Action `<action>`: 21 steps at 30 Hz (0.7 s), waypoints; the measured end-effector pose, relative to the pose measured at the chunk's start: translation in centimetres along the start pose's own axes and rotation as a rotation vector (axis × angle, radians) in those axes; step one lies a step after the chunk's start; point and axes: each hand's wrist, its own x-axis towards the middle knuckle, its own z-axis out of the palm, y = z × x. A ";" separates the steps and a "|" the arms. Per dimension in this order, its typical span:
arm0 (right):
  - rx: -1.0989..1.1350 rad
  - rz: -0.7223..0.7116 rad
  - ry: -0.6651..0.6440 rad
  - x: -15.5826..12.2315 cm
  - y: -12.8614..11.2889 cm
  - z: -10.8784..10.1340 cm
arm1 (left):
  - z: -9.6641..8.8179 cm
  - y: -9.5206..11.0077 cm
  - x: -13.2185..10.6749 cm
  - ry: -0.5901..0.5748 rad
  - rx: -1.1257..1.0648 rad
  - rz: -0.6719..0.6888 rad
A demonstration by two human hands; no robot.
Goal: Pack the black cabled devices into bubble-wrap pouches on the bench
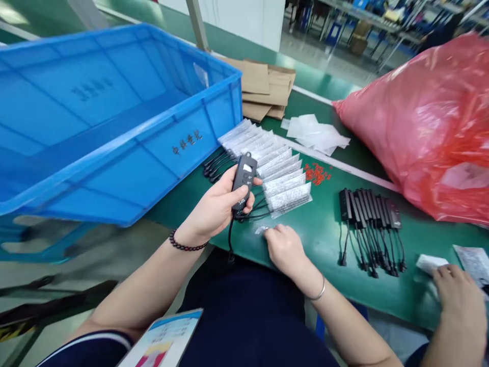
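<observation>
My left hand [219, 204] grips a black handheld controller [243, 181] with a small light window, a few buttons and a loop at its top. Its black cable [229, 237] hangs down past the table edge. Near the table's front edge, my right hand [284, 250] is closed in a pinch on a small piece of clear plastic film [261, 230]. Just beyond my hands lies an overlapping row of bubble-wrap pouches [288, 191], with black cables and plugs [216, 165] sticking out of their left ends.
A big blue crate [183, 137] stands at left. Flattened cardboard [263, 86], white plastic bags [317, 133] and small red pieces [317, 174] lie beyond the pouches. At right are several black controllers [369, 206], a pink plastic bag [420, 117] and a co-worker's hand [456, 290] on white packaging [431, 263].
</observation>
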 end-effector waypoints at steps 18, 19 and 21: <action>1.560 0.678 0.710 -1.6 6.3 -5.6 | 8.3 -2.2 22.2 -0.323 0.919 0.377; 1.544 0.693 0.712 -1.8 6.4 -5.6 | 8.5 -2.6 23.5 -0.304 0.895 0.369; 1.517 0.714 0.691 -2.1 6.1 -5.8 | 10.2 -3.5 24.9 -0.320 0.785 0.389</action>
